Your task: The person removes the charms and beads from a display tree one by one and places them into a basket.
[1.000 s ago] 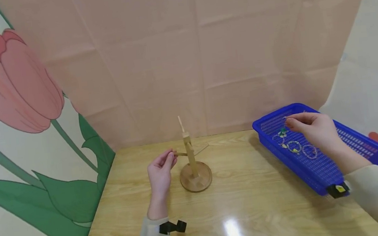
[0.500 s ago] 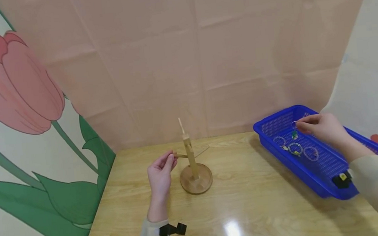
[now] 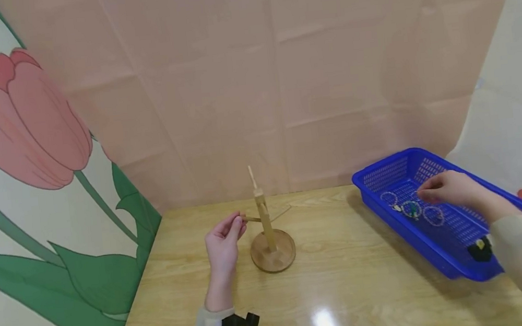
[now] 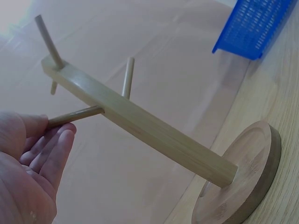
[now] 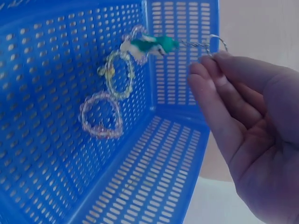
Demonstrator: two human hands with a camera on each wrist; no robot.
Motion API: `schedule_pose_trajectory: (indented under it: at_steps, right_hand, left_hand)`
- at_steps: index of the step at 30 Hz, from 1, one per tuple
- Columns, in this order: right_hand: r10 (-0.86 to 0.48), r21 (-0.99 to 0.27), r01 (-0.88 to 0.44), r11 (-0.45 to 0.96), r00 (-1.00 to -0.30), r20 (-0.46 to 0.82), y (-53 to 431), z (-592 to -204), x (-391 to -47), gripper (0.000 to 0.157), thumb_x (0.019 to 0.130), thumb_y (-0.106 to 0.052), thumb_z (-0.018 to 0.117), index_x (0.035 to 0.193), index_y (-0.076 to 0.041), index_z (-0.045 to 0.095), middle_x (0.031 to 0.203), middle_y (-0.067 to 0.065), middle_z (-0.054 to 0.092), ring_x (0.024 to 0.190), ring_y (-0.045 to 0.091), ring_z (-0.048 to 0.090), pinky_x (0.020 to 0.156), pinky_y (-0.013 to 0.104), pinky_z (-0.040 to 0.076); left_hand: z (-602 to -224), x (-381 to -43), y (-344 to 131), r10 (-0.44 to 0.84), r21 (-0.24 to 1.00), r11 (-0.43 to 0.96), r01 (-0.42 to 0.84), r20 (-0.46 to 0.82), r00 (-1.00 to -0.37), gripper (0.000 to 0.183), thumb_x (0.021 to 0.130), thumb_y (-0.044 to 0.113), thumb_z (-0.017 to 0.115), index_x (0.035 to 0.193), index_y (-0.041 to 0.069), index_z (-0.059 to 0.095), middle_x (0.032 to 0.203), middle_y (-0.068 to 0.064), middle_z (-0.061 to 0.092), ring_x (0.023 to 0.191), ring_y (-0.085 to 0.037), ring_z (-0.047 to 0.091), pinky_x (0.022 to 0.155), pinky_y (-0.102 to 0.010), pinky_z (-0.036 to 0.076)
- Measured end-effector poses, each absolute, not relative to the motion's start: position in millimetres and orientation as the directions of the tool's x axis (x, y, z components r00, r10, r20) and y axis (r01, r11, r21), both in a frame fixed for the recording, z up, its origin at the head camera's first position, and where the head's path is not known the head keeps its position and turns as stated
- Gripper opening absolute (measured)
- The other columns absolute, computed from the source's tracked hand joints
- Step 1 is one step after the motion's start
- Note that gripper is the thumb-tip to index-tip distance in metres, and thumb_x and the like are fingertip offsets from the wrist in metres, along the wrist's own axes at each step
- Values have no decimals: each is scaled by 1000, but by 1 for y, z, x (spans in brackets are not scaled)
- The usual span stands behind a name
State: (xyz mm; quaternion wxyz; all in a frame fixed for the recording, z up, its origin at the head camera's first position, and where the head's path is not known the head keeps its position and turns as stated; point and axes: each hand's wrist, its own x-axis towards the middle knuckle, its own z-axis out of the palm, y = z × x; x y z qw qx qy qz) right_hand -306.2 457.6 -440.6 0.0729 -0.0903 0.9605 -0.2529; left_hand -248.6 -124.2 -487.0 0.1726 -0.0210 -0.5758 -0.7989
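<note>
In the head view my left hand (image 3: 221, 243) pinches a side peg of a wooden peg stand (image 3: 265, 223). The left wrist view shows that slim peg (image 4: 77, 115) between thumb and fingers. The stand's round base (image 4: 247, 172) sits on the table. Over the blue basket, my right hand (image 3: 453, 194) pinches a keychain by its metal ring (image 5: 219, 42). From a twisted chain hangs its green and white charm (image 5: 152, 45), just above the beaded bracelets. A yellowish bracelet (image 5: 131, 77) and a pinkish one (image 5: 84, 116) lie in the basket; another is partly behind the charm.
The blue slatted basket (image 3: 432, 251) stands at the table's right, set at an angle. More pegs, including an upper peg (image 4: 48, 42), stick out from the stand. A pink cloth backdrop (image 3: 216, 94) rises behind the wooden table (image 3: 348, 280).
My right hand has lowered and shifted right over the basket, bringing the keychain down toward the bracelets. My left hand keeps its pinch on the peg, and the stand stays in place.
</note>
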Motion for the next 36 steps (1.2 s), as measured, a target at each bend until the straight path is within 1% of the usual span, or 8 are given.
schedule_pose_trajectory:
  at_steps: [5, 8, 11, 18, 23, 28, 33, 36]
  right_hand:
    - [-252, -512, -131, 849, -952, -174, 469, -444, -304, 25, 107, -23, 69, 111, 1, 77, 94, 2, 77, 85, 19, 72, 74, 32, 64]
    - [-278, -523, -125, 843, -934, -225, 475, -445, -304, 21, 106, -18, 68, 110, 1, 77, 94, 2, 76, 86, 19, 72, 74, 30, 65]
    - [-312, -521, -138, 843, -913, -263, 478, -445, -302, 17, 106, -16, 68, 104, -2, 77, 89, 0, 73, 80, 15, 68, 71, 28, 63]
    - [-418, -538, -215, 815, -861, -290, 483, -452, -294, 34, 103, -12, 69, 70, -3, 63, 62, -6, 55, 54, 5, 49, 54, 23, 51]
    - [-404, -527, -218, 821, -875, -267, 483, -460, -291, 36, 103, -12, 68, 69, -3, 63, 60, -7, 53, 52, 5, 47, 54, 22, 49]
    - [-359, -506, -207, 837, -906, -224, 479, -466, -297, 29, 102, -13, 70, 74, -7, 69, 65, -5, 59, 56, 7, 51, 58, 24, 52]
    - [-324, -531, -179, 828, -926, -193, 475, -471, -303, 15, 100, -13, 74, 89, -4, 79, 78, 0, 70, 66, 10, 61, 62, 25, 58]
    - [-305, -531, -167, 831, -934, -184, 473, -473, -306, 14, 97, -12, 76, 99, 1, 80, 83, 2, 75, 69, 12, 66, 62, 26, 60]
  left_hand:
    - [-488, -248, -124, -256, 914, -273, 300, 231, -939, 22, 101, -1, 73, 120, -11, 74, 115, -28, 75, 95, -20, 79, 90, -34, 66]
    - [-486, -247, -124, -260, 912, -276, 304, 233, -937, 23, 101, -1, 73, 120, -12, 73, 115, -29, 75, 97, -22, 79, 90, -34, 66]
    - [-485, -247, -124, -266, 910, -281, 304, 231, -936, 22, 101, -1, 73, 120, -12, 74, 116, -31, 74, 97, -24, 79, 90, -34, 66]
    - [-484, -246, -124, -263, 910, -285, 301, 227, -938, 22, 100, -2, 73, 120, -12, 73, 116, -32, 74, 96, -22, 79, 90, -34, 66]
    - [-485, -245, -123, -253, 911, -296, 286, 214, -944, 22, 100, -4, 72, 120, -12, 73, 115, -32, 74, 95, -19, 79, 90, -34, 66]
    - [-484, -246, -123, -251, 912, -293, 287, 216, -943, 22, 100, -3, 73, 120, -12, 73, 114, -29, 75, 95, -20, 79, 90, -34, 66]
    - [-483, -246, -123, -252, 912, -299, 282, 210, -945, 22, 100, -3, 73, 121, -12, 73, 117, -32, 73, 96, -20, 79, 91, -35, 65]
    - [-482, -244, -122, -255, 917, -294, 271, 198, -946, 22, 100, -4, 72, 121, -11, 73, 118, -34, 72, 97, -20, 79, 91, -34, 65]
